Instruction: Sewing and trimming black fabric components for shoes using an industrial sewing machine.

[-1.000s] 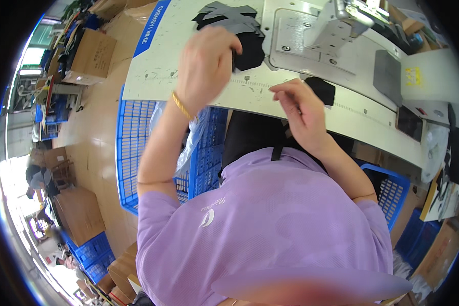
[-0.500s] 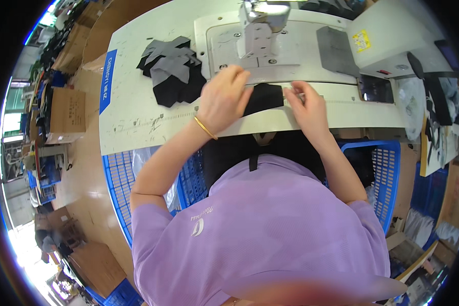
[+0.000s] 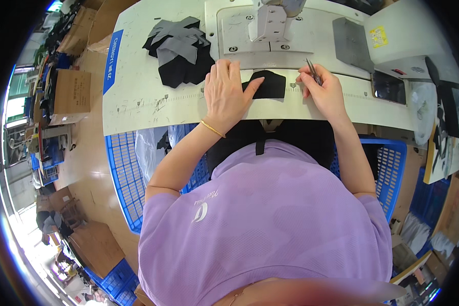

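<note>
A black fabric piece (image 3: 271, 85) lies flat on the white sewing table, just in front of the machine's plate. My left hand (image 3: 223, 92) rests palm down at its left end, fingers stretched out and the thumb pressing on the cloth. To the right of the cloth, my right hand (image 3: 325, 93) is closed around small dark metal thread snips (image 3: 313, 71), their points toward the machine. Nothing joins that hand to the fabric; a narrow gap of table lies between. Above the cloth stands the sewing machine head (image 3: 270, 23).
A pile of black and grey fabric pieces (image 3: 183, 56) lies left on the table (image 3: 153, 120). Grey cut pieces (image 3: 352, 43) lie right of the machine plate, near a phone (image 3: 389, 87). Blue baskets (image 3: 125, 178) stand below the table edge, and cardboard boxes (image 3: 71, 94) at the far left.
The thread snips now show in my right hand, which has drawn slightly away from the cloth. My left hand has flattened out, thumb on the fabric. The whole view has shifted a little.
</note>
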Tool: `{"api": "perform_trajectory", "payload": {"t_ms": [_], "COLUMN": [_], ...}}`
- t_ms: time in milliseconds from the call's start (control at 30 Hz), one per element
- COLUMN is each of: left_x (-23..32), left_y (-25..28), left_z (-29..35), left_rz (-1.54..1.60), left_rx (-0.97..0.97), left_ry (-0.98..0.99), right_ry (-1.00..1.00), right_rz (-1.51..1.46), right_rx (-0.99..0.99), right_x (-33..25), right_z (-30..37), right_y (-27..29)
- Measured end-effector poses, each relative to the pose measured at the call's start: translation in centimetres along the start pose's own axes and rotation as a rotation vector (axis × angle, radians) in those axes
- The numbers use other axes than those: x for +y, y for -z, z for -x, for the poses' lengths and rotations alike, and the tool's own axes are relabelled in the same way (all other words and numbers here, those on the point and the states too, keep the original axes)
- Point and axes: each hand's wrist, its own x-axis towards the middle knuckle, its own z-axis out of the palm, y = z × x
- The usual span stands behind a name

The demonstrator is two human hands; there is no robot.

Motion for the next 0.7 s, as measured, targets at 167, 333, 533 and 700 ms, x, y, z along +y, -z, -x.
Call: {"api": "perform_trajectory", "payload": {"t_ms": [167,333,533,700], "left_x": [-0.6,-0.4,0.0,-0.5], "left_y": [-0.3,-0.7,-0.4,-0.6], "left_z": [1.1,1.3,1.7,2.3], "left_rz": [0.06,0.103,0.084,0.11], "left_rx": [-0.08,-0.086,-0.018,-0.063], "left_ry": [0.033,0.059,0.059,0.056], "right_ry": [-0.061,-0.077,-0.017,0.016], "right_rz": [-0.147,0.049,0.061,0.035], "right_rx": [-0.133,-0.219,-0.058,0.016], "right_x": [0.4,-0.2,0.5,-0.3], "right_z": [0.6,0.5,0.7,1.0], "right_y": [-2.1,-2.9,-2.0,-2.6]}}
